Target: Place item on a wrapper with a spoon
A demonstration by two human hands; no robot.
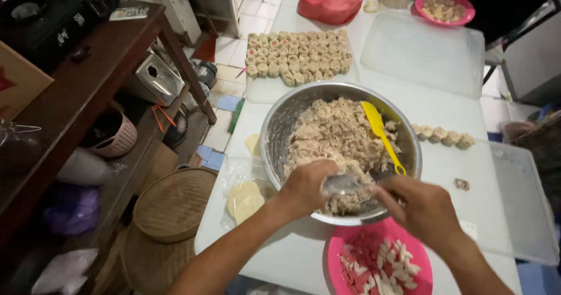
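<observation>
Your left hand [305, 187] cups a wrapper; your right hand [422, 208] grips a spoon [343, 184] over the bowl [279, 116]. One tray [257, 89] is full, five dumplings [442, 135] on the next, plenty of filling [334, 132] left.

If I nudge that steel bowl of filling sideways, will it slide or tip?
The bowl probably slides rather than tips: it looks wide, low and heavy with filling. The smooth white table may offer little grip.
</observation>
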